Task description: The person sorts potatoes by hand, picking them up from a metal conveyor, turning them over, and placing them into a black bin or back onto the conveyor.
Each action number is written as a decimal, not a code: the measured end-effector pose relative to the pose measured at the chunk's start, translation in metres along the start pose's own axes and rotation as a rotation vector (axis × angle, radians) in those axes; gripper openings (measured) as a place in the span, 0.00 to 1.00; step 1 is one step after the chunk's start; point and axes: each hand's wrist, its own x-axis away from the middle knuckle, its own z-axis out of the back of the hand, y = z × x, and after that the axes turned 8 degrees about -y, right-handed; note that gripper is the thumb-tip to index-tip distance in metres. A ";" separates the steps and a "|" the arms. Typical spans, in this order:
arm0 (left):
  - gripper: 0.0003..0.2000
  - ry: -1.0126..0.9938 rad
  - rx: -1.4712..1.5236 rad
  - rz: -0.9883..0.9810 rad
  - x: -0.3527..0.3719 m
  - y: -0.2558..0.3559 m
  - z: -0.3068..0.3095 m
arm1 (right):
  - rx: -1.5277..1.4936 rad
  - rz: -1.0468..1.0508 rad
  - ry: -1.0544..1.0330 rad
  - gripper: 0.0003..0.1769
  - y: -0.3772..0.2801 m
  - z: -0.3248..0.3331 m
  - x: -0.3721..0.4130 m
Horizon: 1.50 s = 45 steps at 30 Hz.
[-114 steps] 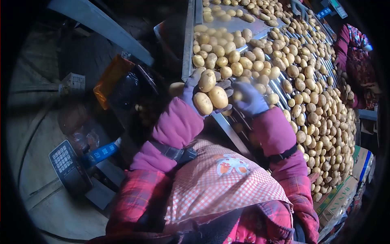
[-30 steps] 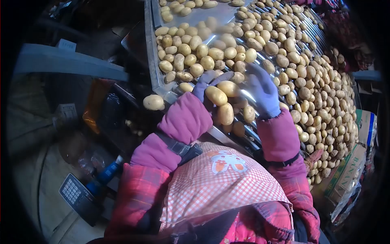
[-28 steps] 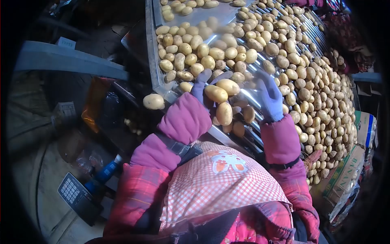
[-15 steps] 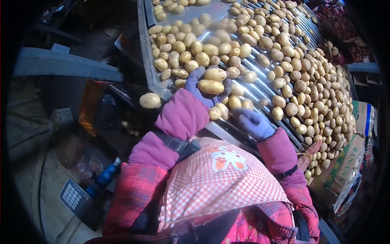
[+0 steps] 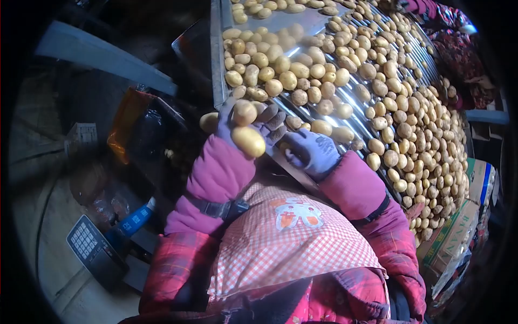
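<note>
My left hand (image 5: 259,121), in a purple glove, is turned palm up at the near left corner of the sorting table, its fingers curled. Two potatoes lie in it: a rounder potato (image 5: 244,112) and a yellow potato (image 5: 249,142) toward the wrist. My right hand (image 5: 314,153), gloved the same way, is close beside it over the table's near edge. Its fingers are bent inward, and what they close on is mostly hidden. Just beyond the right hand, loose potatoes (image 5: 322,127) rest on the metal rollers.
Many potatoes (image 5: 407,116) cover the roller table (image 5: 217,65). On the right are cardboard boxes (image 5: 456,229). A keypad device (image 5: 86,243) and a blue package (image 5: 137,218) are at lower left. Another person's sleeve (image 5: 421,8) shows at the far right.
My left hand has drawn back toward the table's left corner with two potatoes, now tilted differently. My right hand has moved left, close to it, its fingers curling. The view has shifted slightly.
</note>
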 end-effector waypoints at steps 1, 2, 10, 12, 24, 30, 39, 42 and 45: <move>0.18 0.033 0.082 -0.022 0.002 0.000 0.007 | -0.031 0.031 0.121 0.18 0.003 0.000 0.000; 0.21 0.106 0.050 0.009 0.006 0.004 0.013 | -0.409 -0.118 0.115 0.17 0.004 0.004 0.002; 0.21 -0.359 -0.099 0.056 0.030 0.012 0.031 | -0.895 -0.232 0.341 0.20 -0.030 0.040 -0.008; 0.24 -0.321 -0.022 0.004 0.051 0.021 0.060 | -0.900 -0.271 0.622 0.19 0.005 0.048 0.004; 0.26 0.958 -0.759 -0.776 0.109 0.131 0.145 | -0.463 -0.484 0.868 0.17 0.077 0.020 0.106; 0.22 -0.195 -1.340 -0.525 0.012 0.044 0.045 | -0.427 -0.623 1.039 0.16 0.115 0.019 0.167; 0.34 -0.566 -2.634 -0.126 -0.083 -0.094 -0.020 | 0.403 -0.734 0.510 0.29 0.088 -0.017 0.215; 0.36 -0.507 -2.810 0.151 -0.092 -0.116 -0.041 | 0.337 -0.718 0.520 0.34 0.082 -0.026 0.205; 0.36 -0.527 -2.840 0.002 -0.103 -0.116 -0.035 | 0.382 -0.734 0.477 0.34 0.077 -0.016 0.195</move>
